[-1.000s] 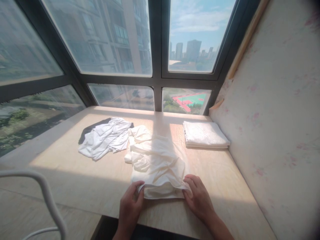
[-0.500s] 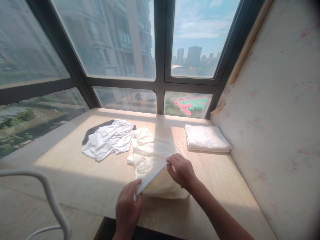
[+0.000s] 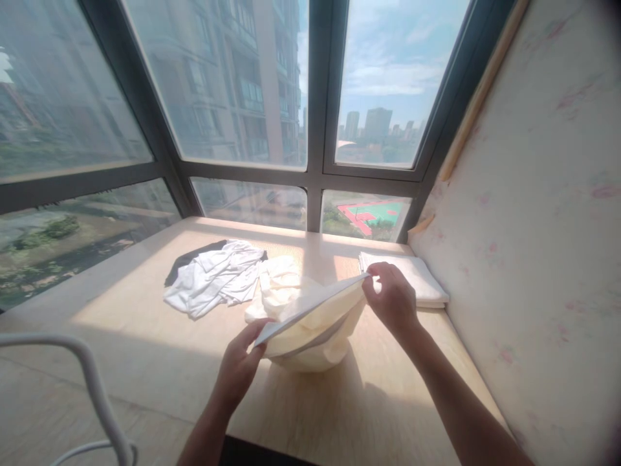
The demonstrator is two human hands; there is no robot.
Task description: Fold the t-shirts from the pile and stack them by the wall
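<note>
A cream-coloured cloth [image 3: 315, 336] with a white band along its edge hangs between my hands, its lower part sagging near the wooden surface. My left hand [image 3: 245, 362] pinches the near left end of the white band. At the band's other end, farther right and higher, my right hand [image 3: 388, 291] grips it between thumb and fingers. The far part of the cloth lies bunched on the surface. Left of it is a crumpled white garment [image 3: 216, 275] with a dark cloth [image 3: 182, 260] partly under it. A folded white cloth stack [image 3: 427, 281] sits behind my right hand.
The wooden surface [image 3: 136, 375] runs up to the windows with dark frames [image 3: 314, 129]. A floral-patterned wall [image 3: 543, 259] borders the right side. At the lower left stands a curved white tube [image 3: 94, 375]. A dark edge [image 3: 262, 453] shows at the bottom.
Both hands have risen with the white band; my right hand has moved right and away, stretching it longer. The cloth now hangs more off the surface, and the view has shifted slightly.
</note>
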